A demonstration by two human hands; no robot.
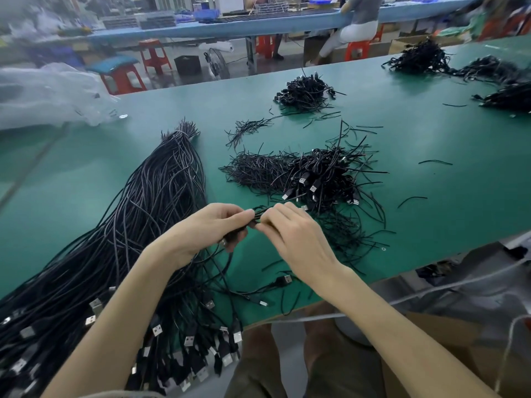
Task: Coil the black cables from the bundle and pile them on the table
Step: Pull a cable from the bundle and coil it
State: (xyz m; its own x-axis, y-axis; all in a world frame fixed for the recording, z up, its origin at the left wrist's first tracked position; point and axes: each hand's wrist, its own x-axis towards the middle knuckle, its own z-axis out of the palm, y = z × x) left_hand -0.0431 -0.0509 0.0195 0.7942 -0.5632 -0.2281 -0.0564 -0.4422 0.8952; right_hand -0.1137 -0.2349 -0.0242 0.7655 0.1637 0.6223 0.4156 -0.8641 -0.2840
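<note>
Pinched between left hand (207,231) and right hand (290,234), fingers of both curled tight on it: one black cable (256,214), folded into a short loop, just above the table (431,130) near the front edge. Directly left of the hands: the bundle (149,214), a long thick sheaf of black leads, USB plugs fanned over the near edge, bare tails pointing away. Just behind the hands: the pile (321,176) of coiled cables, silver USB ends showing, lying against a scatter of thin black ties (253,168). Further back, well apart: a second smaller heap (307,91); more black heaps (422,57) at far right. One loose USB lead (283,280) by the front edge, just beside the right wrist. Green matte top, flat, stray tie pieces dotted about. Crumpled clear plastic bag (43,90) at the left end. Beyond the far edge: red stools (123,79), a long blue bench (230,27) with trays, a seated person (353,30). Open green stretch between bundle and pile, wider one right of the pile. Front edge diagonal, close under the forearms; brown cardboard box (448,334) below it at right.
</note>
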